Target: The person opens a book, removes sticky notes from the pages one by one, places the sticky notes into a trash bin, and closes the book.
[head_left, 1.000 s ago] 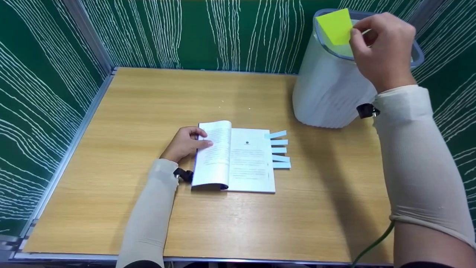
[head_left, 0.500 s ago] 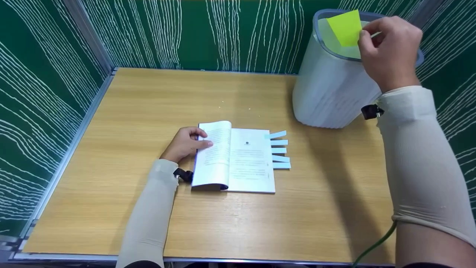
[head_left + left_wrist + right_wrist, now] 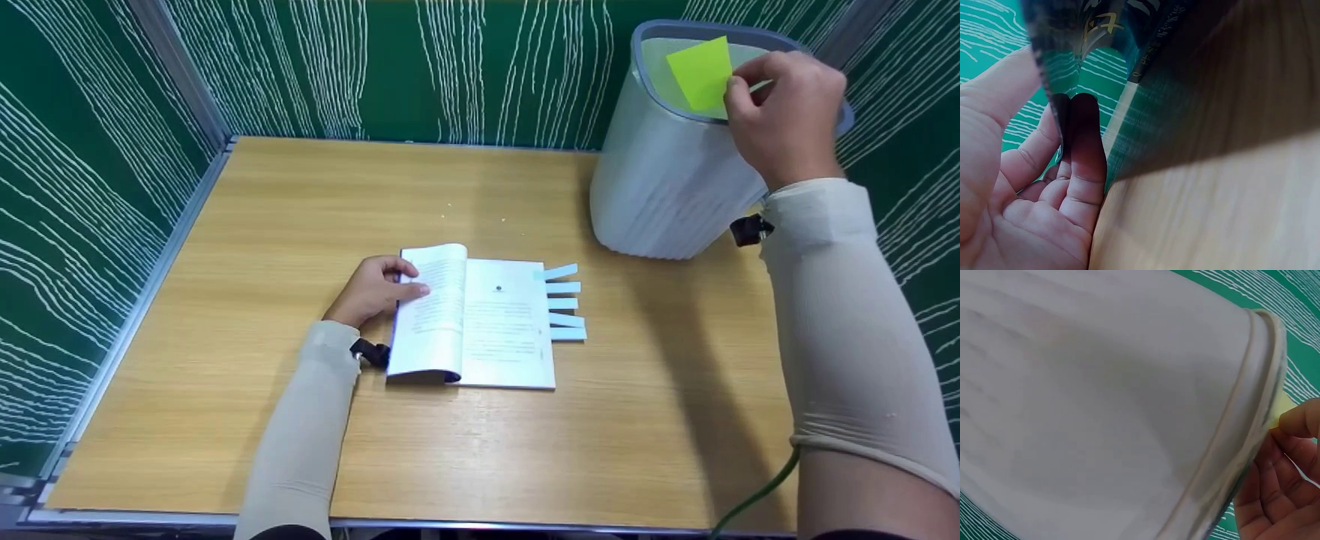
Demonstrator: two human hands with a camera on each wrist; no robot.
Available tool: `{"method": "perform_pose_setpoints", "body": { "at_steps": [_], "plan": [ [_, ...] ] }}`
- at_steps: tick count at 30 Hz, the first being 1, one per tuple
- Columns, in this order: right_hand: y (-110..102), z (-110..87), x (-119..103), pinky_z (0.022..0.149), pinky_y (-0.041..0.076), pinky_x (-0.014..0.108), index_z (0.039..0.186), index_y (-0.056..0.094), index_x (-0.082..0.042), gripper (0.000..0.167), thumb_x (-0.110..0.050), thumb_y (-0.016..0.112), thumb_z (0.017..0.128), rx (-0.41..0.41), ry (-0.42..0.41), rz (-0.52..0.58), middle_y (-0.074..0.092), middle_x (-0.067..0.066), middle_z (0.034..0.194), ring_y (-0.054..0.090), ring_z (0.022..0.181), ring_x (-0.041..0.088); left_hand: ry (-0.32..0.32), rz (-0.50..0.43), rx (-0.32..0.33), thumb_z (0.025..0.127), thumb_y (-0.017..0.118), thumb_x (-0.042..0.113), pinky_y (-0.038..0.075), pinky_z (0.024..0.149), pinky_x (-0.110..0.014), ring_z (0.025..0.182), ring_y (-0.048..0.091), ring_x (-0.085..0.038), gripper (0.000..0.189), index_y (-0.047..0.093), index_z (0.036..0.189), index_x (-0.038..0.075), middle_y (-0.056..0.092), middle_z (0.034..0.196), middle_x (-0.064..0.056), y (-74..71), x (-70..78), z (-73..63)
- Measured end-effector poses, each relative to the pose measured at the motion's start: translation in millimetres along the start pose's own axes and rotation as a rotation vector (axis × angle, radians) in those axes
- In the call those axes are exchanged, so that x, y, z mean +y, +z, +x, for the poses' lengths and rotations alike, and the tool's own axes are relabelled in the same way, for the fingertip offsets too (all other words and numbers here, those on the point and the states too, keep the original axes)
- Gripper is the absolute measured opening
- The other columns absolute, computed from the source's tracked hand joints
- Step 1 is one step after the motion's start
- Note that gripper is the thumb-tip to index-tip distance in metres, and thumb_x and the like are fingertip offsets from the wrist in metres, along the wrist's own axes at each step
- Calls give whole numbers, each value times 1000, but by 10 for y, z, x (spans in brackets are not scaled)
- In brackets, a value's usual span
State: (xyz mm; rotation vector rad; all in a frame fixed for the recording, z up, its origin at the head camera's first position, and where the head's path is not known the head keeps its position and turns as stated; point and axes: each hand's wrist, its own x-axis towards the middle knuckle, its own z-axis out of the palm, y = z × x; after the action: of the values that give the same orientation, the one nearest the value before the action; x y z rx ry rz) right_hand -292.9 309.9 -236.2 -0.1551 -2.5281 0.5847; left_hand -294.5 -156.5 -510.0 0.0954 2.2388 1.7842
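Observation:
An open book (image 3: pixel 506 322) lies on the table, its left pages curved up. My left hand (image 3: pixel 373 289) grips the left edge of the book, thumb on the page and other fingers beneath the dark cover, as the left wrist view shows. Light blue sticky tabs (image 3: pixel 564 303) stick out from the right edge of the pages. Over the mouth of a white bin (image 3: pixel 667 187), my right hand (image 3: pixel 791 112) pinches a yellow-green sticky note (image 3: pixel 701 73) by its right corner between thumb and index finger. In the right wrist view the bin wall hides most of the note.
The bin's grey-blue rim (image 3: pixel 750 31) stands well above the table (image 3: pixel 300 195) at the back right. Green walls (image 3: pixel 480 67) with white lines enclose the back and sides. A green cable (image 3: pixel 754 499) hangs by my right forearm. Tiny white specks lie behind the book.
My right hand has moved slightly right, then lower, over the bin with the sticky note still pinched. The left hand and the book have stayed in place.

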Motion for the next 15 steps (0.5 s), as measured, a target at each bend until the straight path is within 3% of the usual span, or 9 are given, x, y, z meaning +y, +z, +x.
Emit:
{"method": "perform_pose_setpoints", "body": {
  "at_steps": [15],
  "plan": [
    [76,59,141,102,53,24,135,69,-12,48,-44,48,105,-22,-4,-4,64,7,139,56,117,21,23,14,-2,74,95,26,43,55,-21,72,52,-13,43,70,104,8,61,86,-3,-12,-16,16]
  ]
}}
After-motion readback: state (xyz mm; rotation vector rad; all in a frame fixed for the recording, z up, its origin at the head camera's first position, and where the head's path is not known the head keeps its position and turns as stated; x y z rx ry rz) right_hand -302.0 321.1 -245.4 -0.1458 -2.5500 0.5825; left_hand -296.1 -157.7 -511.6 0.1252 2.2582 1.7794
